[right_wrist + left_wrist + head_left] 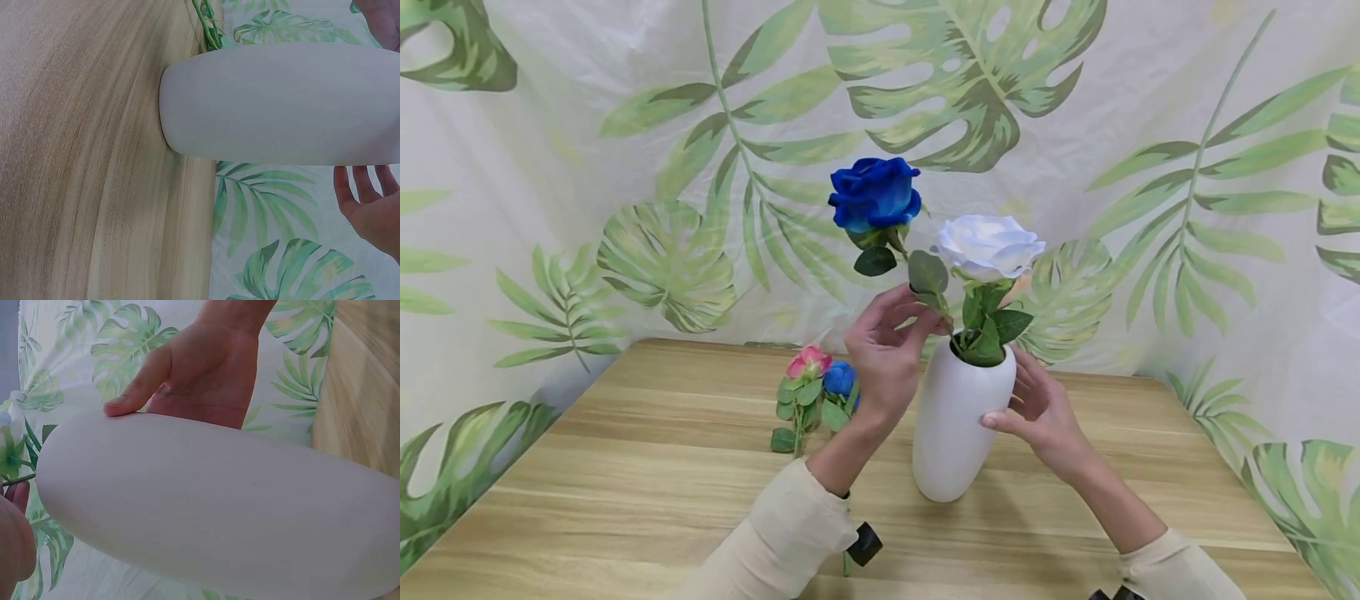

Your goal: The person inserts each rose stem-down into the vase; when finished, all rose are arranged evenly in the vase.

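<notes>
A white vase stands upright on the wooden table. A white rose sits in its mouth. My left hand pinches the stem of a blue rose just above the vase's mouth, and the bloom stands high to the left. My right hand is at the vase's right side with fingers relaxed. In the left wrist view its thumb rests on the vase. In the right wrist view the fingers hang a little off the vase.
A pink rose and a small blue flower lie on the table left of the vase, behind my left forearm. A leaf-printed cloth closes off the back and both sides.
</notes>
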`<state>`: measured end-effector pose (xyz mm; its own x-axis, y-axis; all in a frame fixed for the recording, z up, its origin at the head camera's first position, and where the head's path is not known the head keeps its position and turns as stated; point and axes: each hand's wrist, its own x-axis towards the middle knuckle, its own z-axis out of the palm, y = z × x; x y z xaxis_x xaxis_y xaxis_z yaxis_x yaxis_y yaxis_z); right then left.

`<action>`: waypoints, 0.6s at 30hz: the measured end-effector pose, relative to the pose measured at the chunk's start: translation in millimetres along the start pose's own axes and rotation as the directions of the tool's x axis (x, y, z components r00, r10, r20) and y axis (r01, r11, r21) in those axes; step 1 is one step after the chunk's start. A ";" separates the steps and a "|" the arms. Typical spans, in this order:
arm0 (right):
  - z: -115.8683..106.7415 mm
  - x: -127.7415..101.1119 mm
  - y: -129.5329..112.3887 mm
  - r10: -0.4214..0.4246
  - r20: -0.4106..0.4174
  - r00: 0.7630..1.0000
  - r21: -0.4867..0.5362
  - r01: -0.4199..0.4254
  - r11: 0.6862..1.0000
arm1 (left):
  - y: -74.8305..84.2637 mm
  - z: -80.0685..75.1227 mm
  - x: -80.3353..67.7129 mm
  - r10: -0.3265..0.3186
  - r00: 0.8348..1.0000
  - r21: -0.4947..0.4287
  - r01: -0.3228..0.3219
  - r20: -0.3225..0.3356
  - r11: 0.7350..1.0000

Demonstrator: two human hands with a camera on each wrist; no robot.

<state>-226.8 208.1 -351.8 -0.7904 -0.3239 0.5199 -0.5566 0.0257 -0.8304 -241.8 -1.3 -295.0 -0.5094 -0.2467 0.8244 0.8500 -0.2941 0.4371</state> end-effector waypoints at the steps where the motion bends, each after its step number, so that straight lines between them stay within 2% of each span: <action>1: 0.0 0.0 -0.1 0.003 0.001 1.000 0.000 -0.003 1.000 | -0.4 0.4 0.1 0.010 1.000 0.007 -0.010 -0.003 1.000; 5: 0.0 0.1 -0.4 0.007 0.002 1.000 -0.004 -0.007 1.000 | -2.0 2.3 1.4 0.037 0.999 0.029 -0.037 -0.017 0.999; 11: 0.3 0.1 -0.6 0.007 0.000 1.000 -0.003 -0.007 1.000 | -4.4 3.9 1.1 0.009 0.999 0.006 -0.009 -0.039 1.000; 18: 0.3 0.0 0.0 -0.001 0.002 1.000 -0.001 0.001 1.000 | -4.5 5.4 0.0 0.006 0.999 0.018 -0.005 -0.049 1.000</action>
<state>-226.7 207.8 -352.0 -0.7893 -0.3255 0.5207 -0.5580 0.0262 -0.8295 -244.9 5.1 -295.1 -0.5100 -0.2937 0.8085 0.8550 -0.2761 0.4390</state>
